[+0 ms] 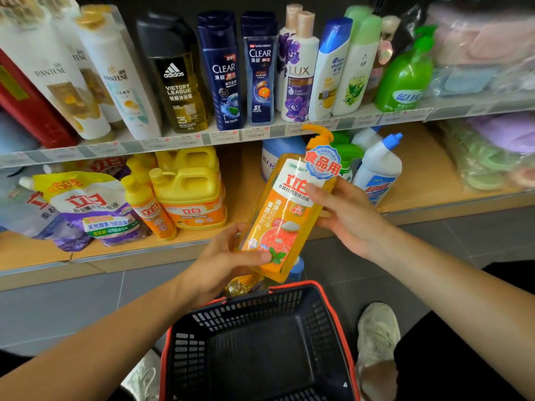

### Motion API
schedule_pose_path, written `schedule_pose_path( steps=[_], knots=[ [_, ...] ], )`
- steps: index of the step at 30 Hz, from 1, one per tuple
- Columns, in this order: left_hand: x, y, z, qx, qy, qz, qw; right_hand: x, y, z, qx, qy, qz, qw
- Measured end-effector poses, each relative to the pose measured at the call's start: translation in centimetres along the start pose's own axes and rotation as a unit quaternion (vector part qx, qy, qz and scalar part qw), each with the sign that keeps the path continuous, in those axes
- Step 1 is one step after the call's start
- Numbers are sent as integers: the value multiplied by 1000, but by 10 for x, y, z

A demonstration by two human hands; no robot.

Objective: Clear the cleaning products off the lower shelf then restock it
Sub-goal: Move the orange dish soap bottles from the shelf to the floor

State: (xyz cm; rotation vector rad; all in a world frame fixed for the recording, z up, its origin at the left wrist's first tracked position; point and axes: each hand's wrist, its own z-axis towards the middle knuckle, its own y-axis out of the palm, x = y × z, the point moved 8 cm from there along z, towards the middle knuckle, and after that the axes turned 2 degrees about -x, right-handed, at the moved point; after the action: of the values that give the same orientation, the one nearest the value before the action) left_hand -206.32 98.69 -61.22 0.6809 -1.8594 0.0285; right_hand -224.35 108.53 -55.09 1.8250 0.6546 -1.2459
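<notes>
Both hands are gripping the bottle [286,215]. Left hand [223,264] is curling round the bottom end with the thumb lying across the label, and right hand [347,215] is clamping the upper side, fingers over the front. I'm holding it tilted, pump end up. It's hanging off the lower shelf [419,180], just above the basket [260,311].

I reckon I'm using two hands because it's tall and slick, and the low hand is steering the base down into the basket. Basket is sitting by my shoes [376,337], close under the shelf edge, so each drop stays short.

Jugs [191,198], pouches [95,212] and toilet cleaners [376,172] are sitting on the shelf, so I'm guessing the clearing is only just getting going.
</notes>
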Motion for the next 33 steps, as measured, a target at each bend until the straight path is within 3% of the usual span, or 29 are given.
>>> schedule_pose_path(
  steps=[4,11,13,15,18,20,22,27,30,33],
  knots=[
    [15,-8,-3,87,64,-73,991,3,-13,-1,59,4,-40,997],
    [61,-35,-14,226,157,106,956,17,-34,-10,130,74,-223,963],
    [69,-37,-18,241,169,148,944,10,-39,-13,151,42,-331,930],
    [77,-37,-22,246,178,197,932,-7,-37,-14,171,-44,-458,871],
    [95,-29,-30,248,212,319,890,-29,-26,-20,200,-162,-529,809],
    [103,-21,-34,242,226,391,859,-31,-16,-19,157,-195,-496,831],
    [107,-13,-36,223,232,433,842,-24,0,-13,54,-189,-472,860],
    [110,17,-44,159,281,510,797,4,33,-8,-133,-138,-523,830],
    [106,32,-47,118,306,533,780,24,38,-8,-195,-79,-507,836],
    [102,36,-48,100,302,538,780,33,41,-10,-219,-65,-528,818]
  ],
)
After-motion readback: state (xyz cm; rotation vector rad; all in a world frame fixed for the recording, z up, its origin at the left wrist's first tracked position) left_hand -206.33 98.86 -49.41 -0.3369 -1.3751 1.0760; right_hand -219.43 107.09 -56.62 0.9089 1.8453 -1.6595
